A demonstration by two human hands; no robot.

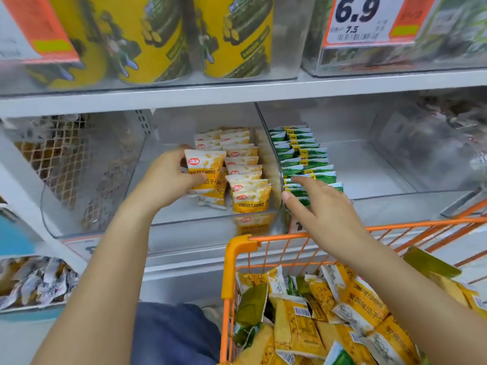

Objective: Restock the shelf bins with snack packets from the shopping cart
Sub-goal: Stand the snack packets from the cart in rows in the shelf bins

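Orange wire forms the shopping cart, parked against the shelf front and loaded with loose yellow and green snack packets. On the middle shelf, a clear bin holds a row of yellow-and-white crab roe packets standing upright along its right side. The left hand is inside this bin, thumb and fingers curled round one yellow packet, held upright just left of the row and touching it. A clear divider separates this bin from the neighbouring bin, where green packets stand in a row along the left wall. The right hand reaches toward the front of the green row, fingers extended and relaxed, gripping nothing. Yellow canisters and a price tag reading 6.9 occupy the shelf above.
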